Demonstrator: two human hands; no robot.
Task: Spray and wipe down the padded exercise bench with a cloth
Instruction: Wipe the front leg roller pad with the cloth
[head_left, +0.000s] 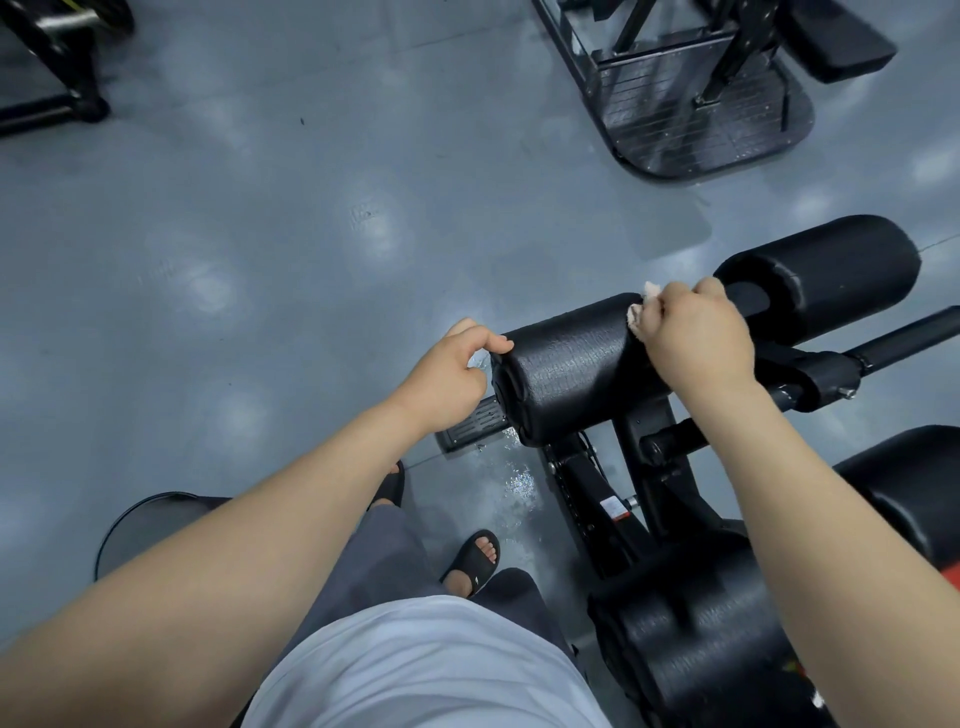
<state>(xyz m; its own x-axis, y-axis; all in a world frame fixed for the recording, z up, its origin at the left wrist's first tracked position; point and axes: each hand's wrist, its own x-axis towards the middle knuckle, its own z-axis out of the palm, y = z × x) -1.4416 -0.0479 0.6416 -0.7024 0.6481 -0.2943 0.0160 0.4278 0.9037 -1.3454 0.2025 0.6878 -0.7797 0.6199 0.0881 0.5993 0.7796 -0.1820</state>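
The exercise bench is black, with a padded roller (571, 364) in the middle, a second roller (831, 270) behind it and larger pads (696, 654) near me. My right hand (701, 338) grips a pale cloth (641, 306) and presses it onto the near roller's right end; only a bit of cloth shows past the fingers. My left hand (452, 374) is at the roller's left end cap, thumb touching the pad, fingers curled round a small clear object (478, 361) that looks like a spray bottle and is mostly hidden.
Wet patches glisten on the grey floor (514, 483) under the roller. The bench's black frame (597, 499) runs down to my right. Another machine's footplate (701, 119) stands at the back right and a black frame (52, 78) at the back left. My sandalled feet (475, 561) are beside the bench.
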